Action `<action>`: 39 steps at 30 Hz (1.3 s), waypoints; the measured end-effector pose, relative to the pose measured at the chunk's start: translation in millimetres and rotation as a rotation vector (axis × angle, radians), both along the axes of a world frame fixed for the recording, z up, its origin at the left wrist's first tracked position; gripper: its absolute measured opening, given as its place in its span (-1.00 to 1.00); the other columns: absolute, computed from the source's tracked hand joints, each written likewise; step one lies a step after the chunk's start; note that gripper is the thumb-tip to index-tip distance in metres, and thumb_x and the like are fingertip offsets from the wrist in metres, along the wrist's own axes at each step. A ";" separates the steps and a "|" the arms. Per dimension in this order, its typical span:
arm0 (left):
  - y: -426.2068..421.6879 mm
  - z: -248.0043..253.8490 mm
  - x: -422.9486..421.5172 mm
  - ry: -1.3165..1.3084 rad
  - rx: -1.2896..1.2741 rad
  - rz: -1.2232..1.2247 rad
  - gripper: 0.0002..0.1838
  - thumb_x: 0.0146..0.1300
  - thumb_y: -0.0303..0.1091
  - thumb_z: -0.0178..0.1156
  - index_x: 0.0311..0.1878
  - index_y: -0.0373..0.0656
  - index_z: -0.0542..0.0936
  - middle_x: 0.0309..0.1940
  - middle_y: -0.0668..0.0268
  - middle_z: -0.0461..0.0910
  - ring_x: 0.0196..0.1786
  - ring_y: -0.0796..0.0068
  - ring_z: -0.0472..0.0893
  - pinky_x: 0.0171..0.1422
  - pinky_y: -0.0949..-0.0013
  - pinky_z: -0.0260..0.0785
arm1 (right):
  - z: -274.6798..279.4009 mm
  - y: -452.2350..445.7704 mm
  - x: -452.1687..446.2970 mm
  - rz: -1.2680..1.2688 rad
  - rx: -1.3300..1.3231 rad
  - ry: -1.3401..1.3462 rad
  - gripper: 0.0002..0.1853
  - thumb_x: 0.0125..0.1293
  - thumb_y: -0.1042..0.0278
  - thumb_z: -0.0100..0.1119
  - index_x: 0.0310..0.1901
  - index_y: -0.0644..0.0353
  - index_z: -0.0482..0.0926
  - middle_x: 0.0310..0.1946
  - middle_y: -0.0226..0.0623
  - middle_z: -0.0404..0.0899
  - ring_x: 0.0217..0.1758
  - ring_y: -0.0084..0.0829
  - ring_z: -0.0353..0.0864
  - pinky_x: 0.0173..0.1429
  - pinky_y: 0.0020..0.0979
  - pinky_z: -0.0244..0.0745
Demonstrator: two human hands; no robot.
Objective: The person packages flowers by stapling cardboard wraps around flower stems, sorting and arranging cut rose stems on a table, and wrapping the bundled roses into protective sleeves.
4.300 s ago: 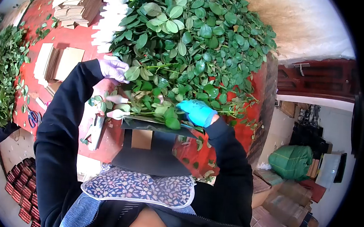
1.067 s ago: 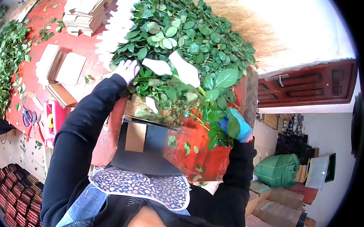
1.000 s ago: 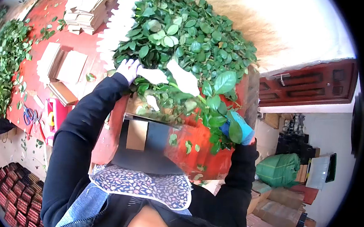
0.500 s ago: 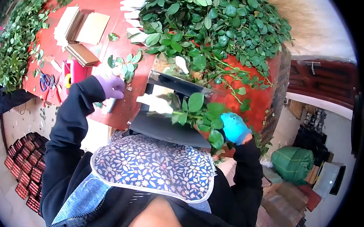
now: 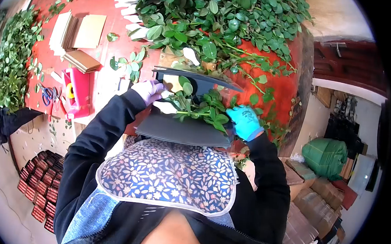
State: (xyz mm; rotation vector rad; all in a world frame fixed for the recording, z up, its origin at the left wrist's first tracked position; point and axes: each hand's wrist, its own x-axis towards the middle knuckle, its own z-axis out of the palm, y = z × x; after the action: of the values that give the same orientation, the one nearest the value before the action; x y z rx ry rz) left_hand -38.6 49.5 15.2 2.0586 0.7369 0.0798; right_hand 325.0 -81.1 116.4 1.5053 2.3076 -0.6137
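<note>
A leafy stem [image 5: 205, 111] with a white wrapped head [image 5: 165, 107] lies inside a black folded holder [image 5: 181, 129], which stands between me and the red table. My left hand [image 5: 149, 91], in a purple glove, has its fingers closed at the holder's left edge, just above the white head. At the right end of the stem is my right hand [image 5: 245, 122] in a blue glove, its fingers curled around the stem end. The stem's cut end is hidden by that hand. Behind the holder rests another white wrapped head [image 5: 191, 56].
A big pile of leafy stems [image 5: 239, 20] covers the back of the red table [image 5: 120, 28]. Cardboard pieces [image 5: 86, 30], a pink box [image 5: 77, 93] and scissors [image 5: 48, 96] are at left. More foliage [image 5: 16, 59] hangs over the far left edge. A green bundle [image 5: 324, 157] sits right.
My right hand has brought the stem down into the black holder. My left hand has moved right, from the table to the holder's left edge. The view has shifted slightly.
</note>
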 end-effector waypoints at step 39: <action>-14.5 35.4 31.3 0.277 0.022 -0.222 -0.53 0.19 -0.11 0.26 0.17 0.03 0.52 -0.31 0.19 0.63 -0.27 0.22 0.65 -0.17 0.25 0.48 | -81.4 26.8 38.4 -0.005 -0.181 0.097 -0.79 0.11 0.09 0.13 -0.25 -0.13 0.63 -0.46 -0.22 0.64 -0.40 -0.03 0.59 -0.31 0.00 0.44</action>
State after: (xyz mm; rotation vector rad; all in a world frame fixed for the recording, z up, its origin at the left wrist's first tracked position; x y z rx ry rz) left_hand -7.3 35.1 50.6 2.1836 0.6683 -0.3297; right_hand 363.4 -54.3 35.0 1.4264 2.2499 -0.8895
